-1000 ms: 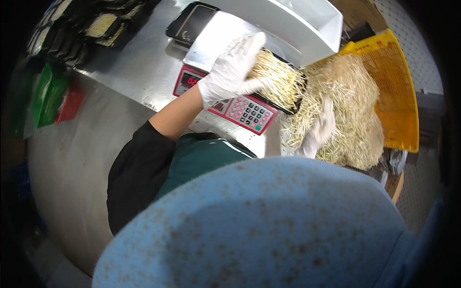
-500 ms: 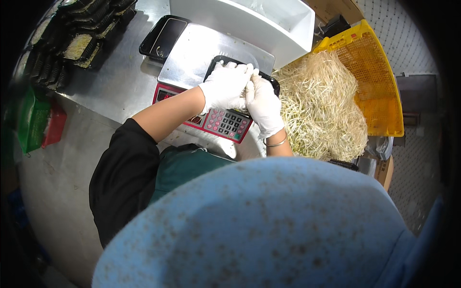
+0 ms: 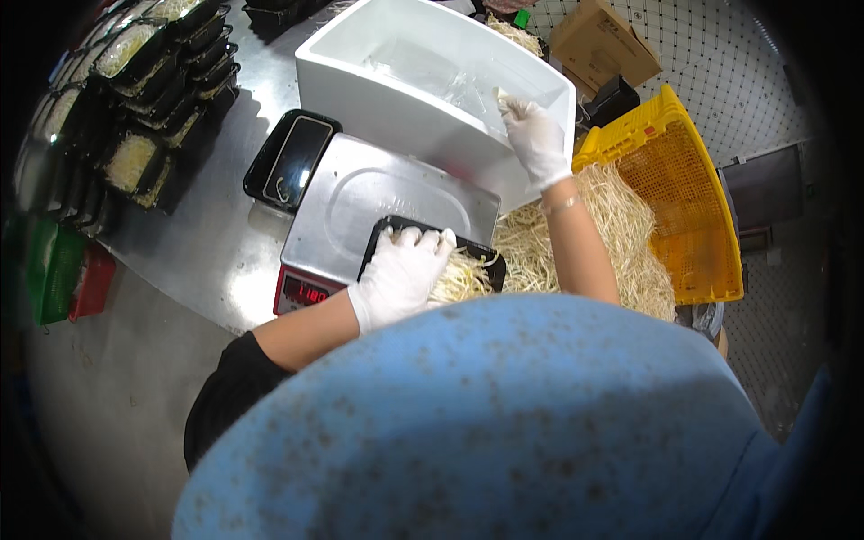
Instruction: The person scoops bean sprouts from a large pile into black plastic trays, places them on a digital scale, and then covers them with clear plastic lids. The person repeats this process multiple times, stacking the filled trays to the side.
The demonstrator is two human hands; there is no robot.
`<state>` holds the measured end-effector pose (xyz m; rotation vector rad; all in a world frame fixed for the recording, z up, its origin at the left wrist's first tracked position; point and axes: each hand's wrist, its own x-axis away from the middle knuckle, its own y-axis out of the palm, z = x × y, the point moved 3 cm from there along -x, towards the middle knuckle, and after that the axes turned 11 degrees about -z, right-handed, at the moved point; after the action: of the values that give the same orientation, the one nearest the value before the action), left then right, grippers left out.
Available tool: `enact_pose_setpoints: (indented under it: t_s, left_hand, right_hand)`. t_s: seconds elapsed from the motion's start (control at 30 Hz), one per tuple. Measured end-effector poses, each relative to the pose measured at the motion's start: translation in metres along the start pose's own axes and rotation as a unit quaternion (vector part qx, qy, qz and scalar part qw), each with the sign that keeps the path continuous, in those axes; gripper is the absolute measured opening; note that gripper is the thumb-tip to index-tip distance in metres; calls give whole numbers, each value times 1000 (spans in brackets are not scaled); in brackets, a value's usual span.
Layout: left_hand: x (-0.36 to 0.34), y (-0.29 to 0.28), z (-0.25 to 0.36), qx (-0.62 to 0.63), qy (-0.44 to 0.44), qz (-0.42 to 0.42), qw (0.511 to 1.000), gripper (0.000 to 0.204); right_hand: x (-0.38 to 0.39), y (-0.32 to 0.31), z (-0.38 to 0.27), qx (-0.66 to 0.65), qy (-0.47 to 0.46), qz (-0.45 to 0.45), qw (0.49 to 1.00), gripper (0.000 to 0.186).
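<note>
My left hand (image 3: 403, 274), in a white glove, lies over a black tray (image 3: 389, 223) of bean sprouts (image 3: 461, 275), its fingers spread and resting on the sprouts near the left edge. The tray stands at the near right of a scale's steel platform (image 3: 328, 211); the scale has a lit red display (image 3: 306, 290). My right hand (image 3: 535, 139), also gloved, reaches over the right end of a white bin (image 3: 396, 99). Its fingers are drawn together, with a small yellowish bit at their tips that I cannot identify. Clear film (image 3: 459, 90) lies inside the bin.
A yellow crate (image 3: 711, 198) lies tipped at the right behind a big heap of sprouts (image 3: 621, 225). Left of the scale sits another black tray (image 3: 292, 160). Filled black trays (image 3: 135, 166) are stacked at the far left, above green (image 3: 56, 270) and red baskets (image 3: 93, 281). A cardboard box (image 3: 605, 47) stands behind.
My hands were together on the tray; the right has moved up and away to the white bin, while the left stays on the tray. The view has shifted, showing more of the bin.
</note>
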<state>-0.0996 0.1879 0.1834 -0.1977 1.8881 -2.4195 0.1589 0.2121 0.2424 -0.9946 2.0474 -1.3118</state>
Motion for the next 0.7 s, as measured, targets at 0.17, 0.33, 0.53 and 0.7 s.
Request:
enact_pose_setpoints:
  t_s: [0.17,0.33,0.53,0.7]
  left_hand:
    - [-13,15,4,-24,-59,-146,987,53]
    - [-6,36,0,-49,-30,-44,997,66]
    - [-6,20,-1,-52,-20,59,997,66]
    - [10,-17,9,4,29,49,998,112]
  right_hand:
    - [-137,49,113,136,5,-240,961,75]
    - [-125,78,95,83,42,-349,932,74]
    - [-112,45,114,-175,-5,-160,971,32]
    - [-44,-23,86,-132,-122,-25,983,36]
